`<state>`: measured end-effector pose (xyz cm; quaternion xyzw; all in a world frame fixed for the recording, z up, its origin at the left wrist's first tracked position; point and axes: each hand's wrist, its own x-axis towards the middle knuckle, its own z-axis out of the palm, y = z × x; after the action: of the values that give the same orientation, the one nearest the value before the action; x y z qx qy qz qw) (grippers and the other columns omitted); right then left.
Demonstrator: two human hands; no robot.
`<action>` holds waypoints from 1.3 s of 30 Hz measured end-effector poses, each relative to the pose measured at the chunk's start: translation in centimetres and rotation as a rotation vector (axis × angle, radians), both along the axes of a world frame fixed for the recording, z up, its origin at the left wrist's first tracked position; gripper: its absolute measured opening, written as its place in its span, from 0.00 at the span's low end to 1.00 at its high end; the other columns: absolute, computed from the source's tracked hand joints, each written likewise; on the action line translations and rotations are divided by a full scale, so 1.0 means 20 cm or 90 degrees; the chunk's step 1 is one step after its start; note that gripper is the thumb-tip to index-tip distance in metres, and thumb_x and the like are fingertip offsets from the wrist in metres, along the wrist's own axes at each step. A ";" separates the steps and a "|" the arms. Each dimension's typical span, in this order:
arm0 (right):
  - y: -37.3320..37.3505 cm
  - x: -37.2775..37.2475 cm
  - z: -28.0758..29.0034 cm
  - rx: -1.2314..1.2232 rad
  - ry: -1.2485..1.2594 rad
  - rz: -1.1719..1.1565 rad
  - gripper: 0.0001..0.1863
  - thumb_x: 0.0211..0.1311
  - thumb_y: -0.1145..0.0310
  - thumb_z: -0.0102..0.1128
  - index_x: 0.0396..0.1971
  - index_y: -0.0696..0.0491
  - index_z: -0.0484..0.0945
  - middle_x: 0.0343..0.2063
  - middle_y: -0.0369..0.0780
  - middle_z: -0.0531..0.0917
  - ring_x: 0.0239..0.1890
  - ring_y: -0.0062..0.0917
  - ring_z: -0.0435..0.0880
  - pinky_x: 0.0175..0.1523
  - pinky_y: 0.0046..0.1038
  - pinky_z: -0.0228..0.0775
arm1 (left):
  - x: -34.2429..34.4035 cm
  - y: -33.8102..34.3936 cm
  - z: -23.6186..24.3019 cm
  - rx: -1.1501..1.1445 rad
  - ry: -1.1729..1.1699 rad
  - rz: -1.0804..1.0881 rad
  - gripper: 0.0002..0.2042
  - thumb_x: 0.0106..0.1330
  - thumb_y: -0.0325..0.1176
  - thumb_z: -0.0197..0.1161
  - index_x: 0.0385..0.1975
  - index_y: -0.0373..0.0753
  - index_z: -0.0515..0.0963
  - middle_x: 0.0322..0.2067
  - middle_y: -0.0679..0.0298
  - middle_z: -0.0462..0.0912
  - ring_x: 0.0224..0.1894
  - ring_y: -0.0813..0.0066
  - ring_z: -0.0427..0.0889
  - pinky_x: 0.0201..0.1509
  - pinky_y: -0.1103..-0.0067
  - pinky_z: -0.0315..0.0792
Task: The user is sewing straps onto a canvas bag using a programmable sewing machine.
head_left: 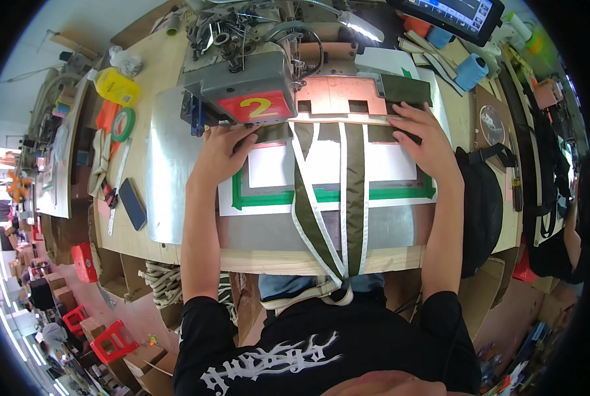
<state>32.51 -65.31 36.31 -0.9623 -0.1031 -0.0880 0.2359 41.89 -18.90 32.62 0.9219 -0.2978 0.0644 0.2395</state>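
An olive-green fabric band with pale edging (338,120) lies crosswise under the sewing machine head (239,82). Two olive straps with white binding (356,191) run from it toward me and drop over the table's front edge, meeting near my lap. My left hand (224,152) rests at the band's left end beside the machine head, thumb and fingers apart; some fingertips are hidden. On the band's right end lies my right hand (427,140), fingers stretched out and spread. Behind the band sits a copper-coloured plate with square cutouts (328,92). Beneath the straps is a white sheet framed in green tape (268,199).
A yellow bottle (117,87), green tape roll (123,124), steel ruler (119,188) and dark phone (134,203) lie at left. Blue thread (471,71) and a screen (457,16) stand at back right. A black bag (481,204) hangs by the right edge.
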 end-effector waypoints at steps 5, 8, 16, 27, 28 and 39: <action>0.01 0.00 0.00 0.024 0.051 -0.013 0.20 0.75 0.67 0.70 0.63 0.46 0.91 0.71 0.39 0.85 0.80 0.37 0.76 0.92 0.51 0.47 | -0.01 0.00 0.00 0.001 0.006 0.006 0.15 0.79 0.41 0.68 0.60 0.48 0.91 0.47 0.59 0.91 0.53 0.52 0.83 0.64 0.56 0.67; 0.00 0.01 -0.01 0.021 0.046 -0.011 0.20 0.75 0.67 0.70 0.64 0.45 0.91 0.72 0.39 0.85 0.80 0.37 0.75 0.92 0.52 0.46 | -0.01 0.00 -0.01 -0.002 0.000 0.008 0.14 0.79 0.40 0.68 0.58 0.47 0.92 0.46 0.59 0.92 0.53 0.52 0.83 0.64 0.56 0.67; -0.02 0.03 -0.03 0.025 0.043 -0.012 0.21 0.74 0.69 0.69 0.65 0.45 0.90 0.73 0.40 0.84 0.80 0.37 0.75 0.93 0.51 0.44 | 0.00 -0.02 0.01 -0.020 0.003 0.016 0.12 0.79 0.38 0.67 0.53 0.44 0.92 0.40 0.55 0.91 0.51 0.51 0.84 0.60 0.57 0.68; -0.02 0.01 0.00 0.048 0.053 -0.017 0.21 0.71 0.69 0.72 0.63 0.45 0.92 0.75 0.41 0.82 0.81 0.41 0.73 0.92 0.49 0.48 | 0.00 -0.03 0.03 -0.026 0.060 0.020 0.12 0.79 0.38 0.67 0.53 0.43 0.93 0.40 0.55 0.91 0.50 0.50 0.84 0.60 0.56 0.68; 0.00 0.00 0.03 0.050 0.063 -0.037 0.21 0.70 0.69 0.73 0.61 0.45 0.93 0.77 0.41 0.79 0.82 0.42 0.71 0.92 0.48 0.48 | 0.00 -0.03 0.03 -0.025 0.059 0.021 0.12 0.79 0.38 0.67 0.53 0.43 0.93 0.40 0.55 0.91 0.50 0.50 0.84 0.60 0.56 0.68; -0.05 0.03 -0.02 0.070 0.055 -0.010 0.18 0.68 0.68 0.75 0.57 0.47 0.93 0.80 0.44 0.76 0.85 0.43 0.68 0.92 0.53 0.44 | 0.02 0.01 -0.04 -0.013 0.030 0.019 0.15 0.80 0.41 0.67 0.60 0.48 0.92 0.49 0.54 0.90 0.56 0.52 0.82 0.67 0.57 0.67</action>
<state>33.12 -66.32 35.98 -0.9515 -0.0804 -0.0538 0.2922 42.27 -18.69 31.80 0.9250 -0.2773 0.0493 0.2551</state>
